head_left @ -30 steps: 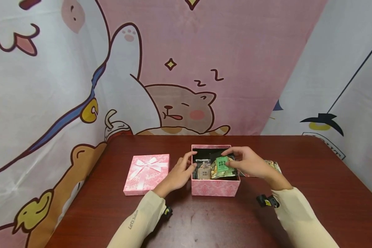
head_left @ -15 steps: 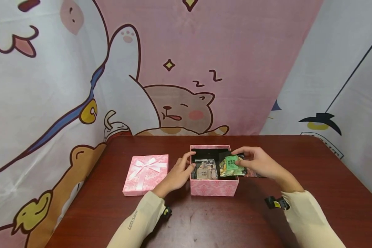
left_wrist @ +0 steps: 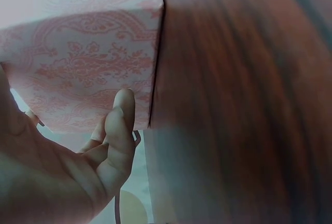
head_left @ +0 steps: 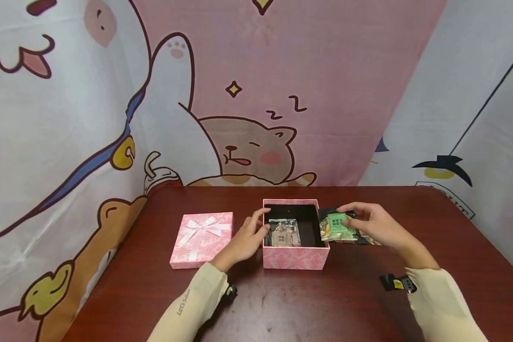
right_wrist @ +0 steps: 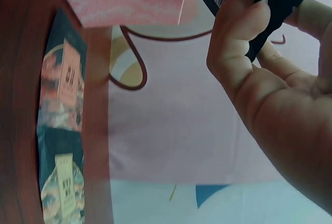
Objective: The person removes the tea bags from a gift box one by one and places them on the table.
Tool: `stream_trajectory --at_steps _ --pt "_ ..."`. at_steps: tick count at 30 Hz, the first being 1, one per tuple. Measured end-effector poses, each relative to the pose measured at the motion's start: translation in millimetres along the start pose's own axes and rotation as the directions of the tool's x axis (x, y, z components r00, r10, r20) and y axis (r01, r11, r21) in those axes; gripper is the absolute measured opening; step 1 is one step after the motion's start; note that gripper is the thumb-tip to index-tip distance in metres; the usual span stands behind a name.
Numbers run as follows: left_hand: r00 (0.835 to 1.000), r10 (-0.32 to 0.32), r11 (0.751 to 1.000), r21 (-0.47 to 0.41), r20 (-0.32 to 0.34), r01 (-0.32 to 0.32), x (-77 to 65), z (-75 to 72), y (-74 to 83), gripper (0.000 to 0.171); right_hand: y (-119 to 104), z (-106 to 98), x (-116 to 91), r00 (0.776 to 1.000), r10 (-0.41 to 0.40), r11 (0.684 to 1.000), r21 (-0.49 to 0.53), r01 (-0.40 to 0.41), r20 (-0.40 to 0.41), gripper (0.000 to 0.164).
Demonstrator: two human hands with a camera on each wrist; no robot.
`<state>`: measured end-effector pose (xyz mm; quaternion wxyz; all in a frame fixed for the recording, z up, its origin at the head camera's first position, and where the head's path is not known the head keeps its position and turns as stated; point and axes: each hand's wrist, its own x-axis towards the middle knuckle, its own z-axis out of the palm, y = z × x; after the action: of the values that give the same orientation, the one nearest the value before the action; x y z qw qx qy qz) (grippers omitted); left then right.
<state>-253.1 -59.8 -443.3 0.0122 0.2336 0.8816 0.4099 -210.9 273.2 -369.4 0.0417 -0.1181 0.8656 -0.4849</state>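
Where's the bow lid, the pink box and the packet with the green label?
Bow lid [head_left: 208, 241]: head view, patterned top.
Pink box [head_left: 295, 258]: head view, front wall.
Packet [head_left: 337, 223]: head view, green label.

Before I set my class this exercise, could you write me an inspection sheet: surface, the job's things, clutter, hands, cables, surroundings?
Surface: dark red-brown table, shiny and faintly scuffed.
Job's things: open pink box; bow-topped lid off, lying to its left; brown-labelled packet inside; pink-labelled packet and yellow-labelled packet on the surface, right of the box.
Clutter: nothing seen.
Hands: left hand holds the box at its left rim; right hand pinches the green-labelled packet, raised at the box's right side.
Cables: nothing seen.
Surroundings: cartoon-printed cloth backdrop behind and at both sides.
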Motion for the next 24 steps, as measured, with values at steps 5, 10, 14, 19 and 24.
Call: stream_trajectory --at_steps 5,10,14,19,24 --pt "1.000 0.000 1.000 0.003 -0.001 0.000 0.4 0.3 -1.1 0.044 10.1 -13.0 -7.6 0.999 0.040 0.999 -0.006 -0.040 -0.019 0.036" --pt "1.000 0.003 1.000 -0.003 -0.003 -0.003 1.0 -0.2 -0.6 0.043 23.0 -26.0 -14.1 0.995 0.076 0.996 -0.032 -0.078 -0.058 0.038" --pt "1.000 0.006 1.000 -0.006 -0.013 -0.006 1.3 0.2 -0.4 0.044 31.0 -32.4 -18.1 0.992 0.093 0.993 -0.061 -0.098 -0.082 0.040" --pt "1.000 0.007 1.000 -0.013 -0.015 -0.008 1.0 0.5 0.0 0.044 37.3 -37.0 -22.2 0.987 0.129 0.989 -0.066 -0.135 -0.100 0.043" --pt "1.000 0.006 1.000 -0.014 -0.019 -0.006 1.2 1.2 -1.1 0.044 45.0 -43.3 -24.4 0.982 0.155 0.986 -0.043 -0.160 -0.106 0.045"
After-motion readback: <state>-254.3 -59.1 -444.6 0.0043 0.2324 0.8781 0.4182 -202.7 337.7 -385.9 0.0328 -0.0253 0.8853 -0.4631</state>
